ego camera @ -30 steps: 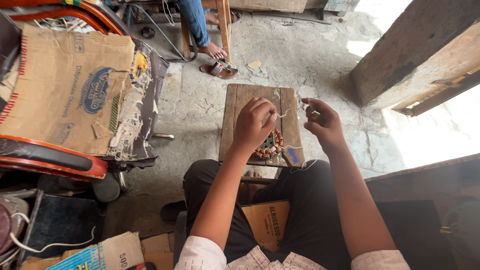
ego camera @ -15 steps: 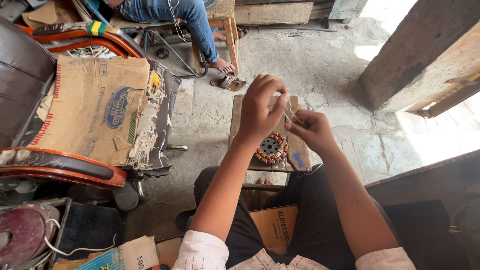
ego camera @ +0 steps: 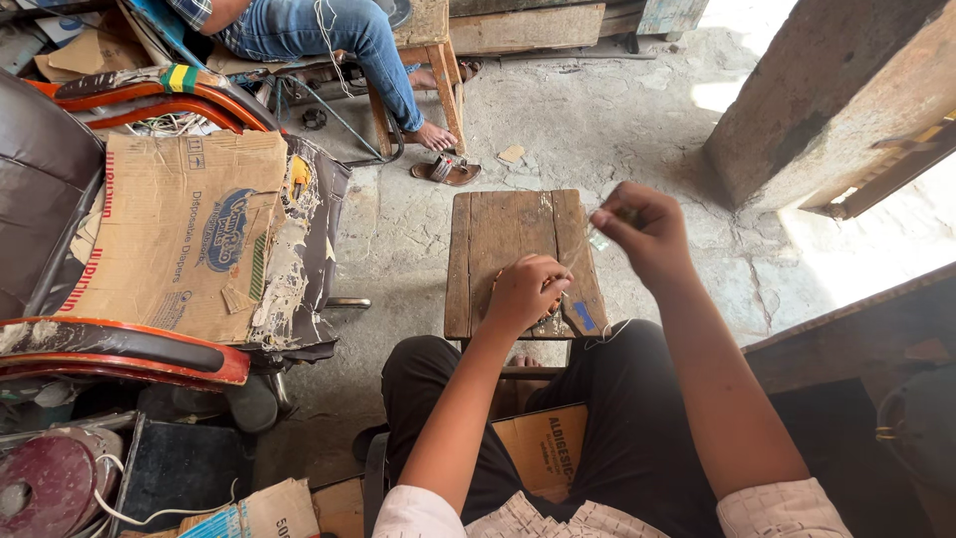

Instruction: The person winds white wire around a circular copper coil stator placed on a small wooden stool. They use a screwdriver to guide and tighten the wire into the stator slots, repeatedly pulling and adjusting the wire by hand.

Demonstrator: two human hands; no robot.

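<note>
Cracked concrete floor, sunlit at the right beside a heavy timber beam; a small wooden stool in front of the knees serving as a bench. To the left a torn cardboard sheet propped on a red-framed seat; at the far side another person's leg in jeans, a bare foot and a sandal. Compared with half a second ago, left hand lower, down on the stool's near right corner, and right hand drawn up and away to the right. Left hand curled shut over a round coil part, mostly hidden beneath it. Right hand pinched closed on a thin wire, stretched from the coil up toward the fingertips.
</note>
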